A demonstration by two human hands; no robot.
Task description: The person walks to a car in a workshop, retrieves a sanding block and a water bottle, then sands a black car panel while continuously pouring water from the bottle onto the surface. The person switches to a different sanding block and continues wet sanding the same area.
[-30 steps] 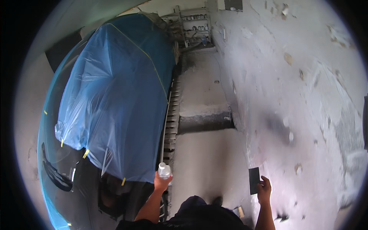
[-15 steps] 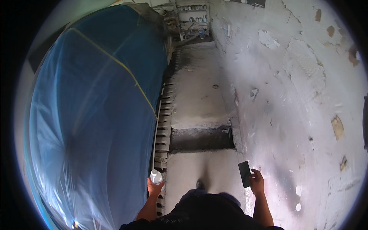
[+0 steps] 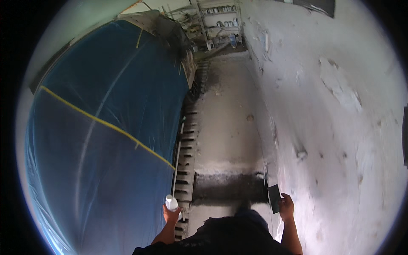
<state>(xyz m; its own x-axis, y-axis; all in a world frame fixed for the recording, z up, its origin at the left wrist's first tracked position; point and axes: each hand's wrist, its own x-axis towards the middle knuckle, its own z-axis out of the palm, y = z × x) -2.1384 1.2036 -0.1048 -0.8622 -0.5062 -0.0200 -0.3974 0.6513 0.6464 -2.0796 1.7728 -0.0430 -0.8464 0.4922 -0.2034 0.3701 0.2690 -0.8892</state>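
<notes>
Yellow tape strip [image 3: 112, 126] now seen nearer left hand [image 3: 171, 215], translucent white-capped plastic bottle [image 3: 171, 203] grasped there, flat dark rectangular sheet [image 3: 274, 199] pinched by right hand [image 3: 287, 208]

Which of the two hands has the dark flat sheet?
The right hand, nearer the pale wall, holds the dark sheet; the left hand grips a white-capped bottle.

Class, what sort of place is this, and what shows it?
Probably a vehicle workshop: blue plastic sheeting is draped in a car-like shape, a slotted strip runs along the floor, and shelves of small containers stand at the far end.
</notes>
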